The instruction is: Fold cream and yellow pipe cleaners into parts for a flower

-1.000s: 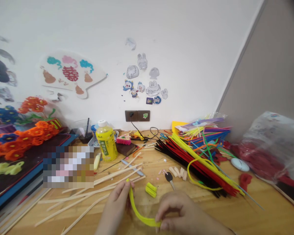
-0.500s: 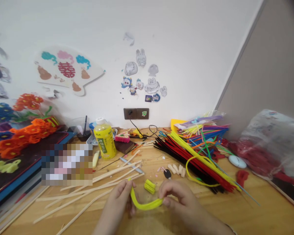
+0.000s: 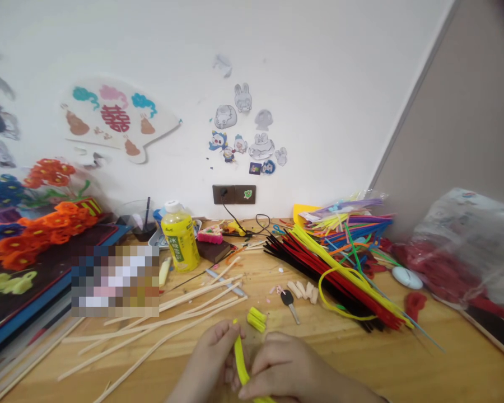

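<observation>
My left hand (image 3: 213,354) and my right hand (image 3: 282,369) are close together at the bottom of the view. Both grip a thick yellow pipe cleaner (image 3: 240,356), which runs roughly upright between them, its lower end partly hidden by my right hand. Just beyond my fingers lie two short yellow pipe-cleaner pieces (image 3: 257,319). Long bamboo sticks (image 3: 159,331) are scattered on the wooden table to the left of my left hand. A black-headed key (image 3: 289,304) and several pale wooden pieces (image 3: 303,292) lie beyond my right hand.
A large heap of black, red and yellow pipe cleaners (image 3: 336,280) fills the table's right side, beside a white computer mouse (image 3: 406,277) and a plastic bag of red material (image 3: 457,254). A yellow bottle (image 3: 180,242) stands at the back. Orange and blue pipe-cleaner flowers (image 3: 37,235) lie at left.
The yellow pipe cleaner has swung from lying across between my hands to running upright. My right hand has moved left, closer to my left hand, and both hands sit lower in view.
</observation>
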`<state>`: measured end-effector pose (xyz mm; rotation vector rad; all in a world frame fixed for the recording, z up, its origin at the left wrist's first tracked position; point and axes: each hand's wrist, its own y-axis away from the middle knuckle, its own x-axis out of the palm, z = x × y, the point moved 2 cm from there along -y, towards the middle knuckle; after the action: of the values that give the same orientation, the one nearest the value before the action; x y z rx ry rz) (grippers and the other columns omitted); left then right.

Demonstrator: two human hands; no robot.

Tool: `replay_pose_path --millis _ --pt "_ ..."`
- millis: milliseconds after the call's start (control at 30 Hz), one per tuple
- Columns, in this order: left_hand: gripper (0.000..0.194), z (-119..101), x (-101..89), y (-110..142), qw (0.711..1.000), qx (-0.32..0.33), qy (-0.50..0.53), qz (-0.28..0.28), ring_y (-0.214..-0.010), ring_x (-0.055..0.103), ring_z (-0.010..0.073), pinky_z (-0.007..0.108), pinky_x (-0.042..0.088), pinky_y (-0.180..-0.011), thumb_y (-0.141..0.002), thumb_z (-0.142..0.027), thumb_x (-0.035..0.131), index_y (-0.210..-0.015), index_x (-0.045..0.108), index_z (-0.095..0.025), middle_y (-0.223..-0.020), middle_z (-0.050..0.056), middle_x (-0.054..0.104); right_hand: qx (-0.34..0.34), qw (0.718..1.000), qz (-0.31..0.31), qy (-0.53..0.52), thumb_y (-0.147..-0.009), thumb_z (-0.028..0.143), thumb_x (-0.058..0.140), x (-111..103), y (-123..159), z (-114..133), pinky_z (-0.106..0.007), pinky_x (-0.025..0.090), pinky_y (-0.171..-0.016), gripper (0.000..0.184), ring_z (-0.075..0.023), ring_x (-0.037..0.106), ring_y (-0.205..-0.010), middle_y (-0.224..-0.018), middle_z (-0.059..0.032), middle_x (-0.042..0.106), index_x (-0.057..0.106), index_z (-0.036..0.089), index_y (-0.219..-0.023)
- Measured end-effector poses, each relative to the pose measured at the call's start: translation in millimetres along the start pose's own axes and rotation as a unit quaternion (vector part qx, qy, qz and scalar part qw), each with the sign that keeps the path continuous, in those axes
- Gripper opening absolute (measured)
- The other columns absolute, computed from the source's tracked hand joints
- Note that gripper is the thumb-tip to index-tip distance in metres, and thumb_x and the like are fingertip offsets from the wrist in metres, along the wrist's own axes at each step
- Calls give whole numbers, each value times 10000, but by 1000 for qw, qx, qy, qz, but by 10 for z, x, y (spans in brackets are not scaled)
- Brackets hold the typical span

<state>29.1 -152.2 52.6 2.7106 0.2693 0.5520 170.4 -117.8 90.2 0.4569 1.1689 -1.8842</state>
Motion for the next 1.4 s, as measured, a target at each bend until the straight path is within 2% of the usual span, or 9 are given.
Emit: replay_pose_path --millis 133,233,367,467,600,767,933,1033,1400 --pt "368 45 -29 -71 995 50 -82 8 -282 416 82 172 298 -312 -671 -540 608 -626 457 -207 -372 -94 471 -11 999 -25 -25 -917 406 336 32 -3 -15 -204 411 -684 406 -106 566 -687 -687 -33 641 649 194 -770" --pt "345 -49 -9 -18 970 140 -198 11 -341 453 105 201 351 -360 -751 -519 521 -624 489 -200 -411 -82 452 53 996 -30 -71 -868 560 321 85 10 -85 -216 419 -679 532 -112 552 -676 -669 -31 595 613 166 -663" --pt "278 -246 43 153 868 329 -370 32 -662 563 170 260 440 -619 -831 -337 465 -634 586 -183 -663 17 558 147 984 -46 -85 -802 667 316 99 34 -152 -245 424 -649 621 -133 517 -685 -700 -34 520 583 148 -589" --pt "232 -285 56 225 821 375 -425 61 -686 566 166 248 431 -633 -846 -247 439 -723 628 -189 -713 32 574 179 981 -55 -53 -802 678 287 54 16 -125 -281 419 -699 642 -158 500 -766 -797 -55 510 624 154 -648" --pt "182 -247 60 231 830 357 -419 89 -658 577 157 234 435 -624 -837 -211 442 -780 615 -200 -681 20 609 139 987 7 -78 -857 627 179 64 -26 -54 -284 417 -745 651 -165 515 -814 -823 -62 562 638 176 -759" --pt "208 -196 56 210 845 344 -397 101 -562 537 137 209 415 -537 -843 -255 446 -701 588 -197 -577 -10 549 139 984 -2 -115 -894 567 123 82 8 -64 -236 431 -667 642 -137 551 -697 -721 -49 595 595 150 -767" --pt "198 -97 17 171 918 257 -272 130 -479 485 104 193 390 -462 -836 -383 480 -852 557 -201 -601 -30 531 174 978 35 -112 -902 533 186 45 56 -86 -215 415 -597 566 -122 530 -620 -647 -21 558 539 156 -670" --pt "214 -98 27 166 937 231 -219 143 -499 491 104 196 395 -478 -805 -410 532 -836 556 -199 -594 -38 527 186 977 29 -103 -913 424 276 20 74 -101 -204 394 -581 452 -105 492 -589 -613 5 517 514 157 -635" --pt "172 -86 -2 107 916 254 -280 137 -479 504 114 201 404 -478 -821 -361 497 -811 565 -203 -555 -42 533 180 967 44 -173 -887 289 344 39 106 -151 -179 307 -508 333 -66 360 -532 -562 52 380 426 159 -592"
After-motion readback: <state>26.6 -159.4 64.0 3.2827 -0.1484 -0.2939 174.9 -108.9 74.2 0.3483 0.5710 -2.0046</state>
